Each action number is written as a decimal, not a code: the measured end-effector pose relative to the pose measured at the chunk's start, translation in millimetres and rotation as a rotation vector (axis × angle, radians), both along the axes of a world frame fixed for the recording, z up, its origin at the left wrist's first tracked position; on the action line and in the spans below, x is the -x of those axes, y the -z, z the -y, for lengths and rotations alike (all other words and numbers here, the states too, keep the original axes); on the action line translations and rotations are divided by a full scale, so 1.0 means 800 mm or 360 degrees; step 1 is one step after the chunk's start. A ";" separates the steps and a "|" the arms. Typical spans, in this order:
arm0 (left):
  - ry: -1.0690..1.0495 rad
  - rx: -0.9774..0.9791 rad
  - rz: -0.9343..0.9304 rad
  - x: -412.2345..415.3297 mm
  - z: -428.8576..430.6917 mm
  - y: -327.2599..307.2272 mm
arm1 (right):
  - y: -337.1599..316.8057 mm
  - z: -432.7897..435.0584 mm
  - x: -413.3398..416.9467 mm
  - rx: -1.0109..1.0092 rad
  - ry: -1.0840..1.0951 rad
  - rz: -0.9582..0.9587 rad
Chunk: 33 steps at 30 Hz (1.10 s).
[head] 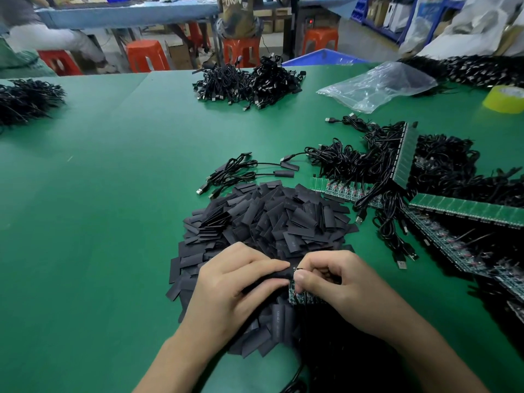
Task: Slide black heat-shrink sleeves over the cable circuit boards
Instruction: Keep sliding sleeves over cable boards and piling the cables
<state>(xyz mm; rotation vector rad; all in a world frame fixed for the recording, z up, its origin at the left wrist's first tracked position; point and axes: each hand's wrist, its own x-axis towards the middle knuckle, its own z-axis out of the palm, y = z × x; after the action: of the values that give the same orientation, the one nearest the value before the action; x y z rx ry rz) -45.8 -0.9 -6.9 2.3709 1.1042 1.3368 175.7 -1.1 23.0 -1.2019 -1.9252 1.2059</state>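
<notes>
1. Key relation. The sleeve (276, 275) sits in the lower centre of the frame. Its long axis runs roughly left to right, and its open end faces right. The circuit board (307, 299) lies just to the right of that mouth, touching it or very nearly so; the join itself is hidden behind the fingertips. The sliding move would therefore seem to run along that same left-right line.
2. Left hand (241, 282). Lower centre, palm down, fingers curled. The forefinger lies along the top of the sleeve and the thumb is below, pinching it flat. This is the nearer hand to the sleeve.
3. Right hand (337, 285). Just right of the left hand, knuckles up. The thumb and bent fingers are closed narrowly on the near end of the board, where a thin black wire shows.
4. Supply. Both hands work directly above the pile of loose sleeves (272, 219) on the green table (113, 194).
5. Surroundings. Sleeved cables (289, 165) lie beyond the pile, at mid-frame. Green board panels (465, 208) with tangled leads fill the right side.
</notes>
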 end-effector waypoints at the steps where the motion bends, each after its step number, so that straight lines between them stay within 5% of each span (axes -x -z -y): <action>1: -0.0004 0.0001 0.0002 0.000 0.000 0.000 | 0.000 0.000 0.000 -0.0013 -0.0003 0.0003; 7: -0.0104 0.0025 0.0094 -0.001 -0.002 -0.002 | 0.001 -0.002 0.001 -0.0046 0.0155 -0.0169; 33: -0.0072 -0.0021 0.0016 -0.002 -0.001 0.000 | 0.002 0.002 0.009 -0.0063 0.0128 -0.0097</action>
<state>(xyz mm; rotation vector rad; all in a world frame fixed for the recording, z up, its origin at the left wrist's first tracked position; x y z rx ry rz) -44.2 -0.3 -7.2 2.3591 1.1565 1.3731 168.5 -2.4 21.4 -1.1966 -1.8307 1.1444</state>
